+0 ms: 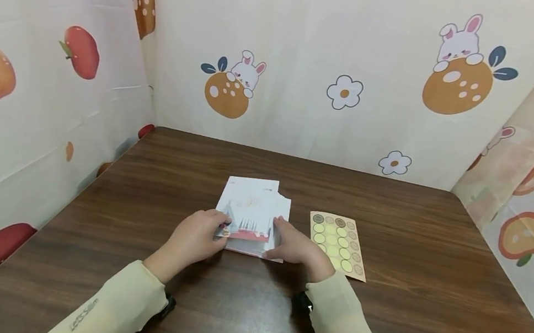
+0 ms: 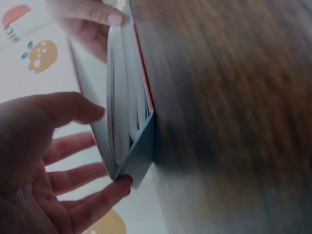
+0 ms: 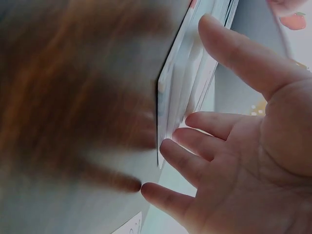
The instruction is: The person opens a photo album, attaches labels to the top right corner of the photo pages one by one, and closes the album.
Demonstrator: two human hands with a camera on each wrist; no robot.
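Observation:
A thick book [image 1: 249, 203] with a white illustrated cover and a pinkish-red strip lies on the table, its front cover lifted a little off the pages [image 2: 124, 92]. My left hand [image 1: 195, 235] holds it at the spine side. In the left wrist view the thumb [image 2: 87, 108] lies against the cover and a fingertip touches the spine's corner. At the opposite side is my right hand [image 1: 294, 245]. Its fingers [image 3: 185, 158] are fairly straight along the page edges, and its thumb [image 3: 234, 48] reaches over the pages.
A tan sheet of round stickers [image 1: 357, 250] lies right of the book, partly behind the right wrist. The brown wooden table [image 1: 406, 294] is bounded at the back and sides by a fruit-and-rabbit patterned curtain [image 1: 293, 114].

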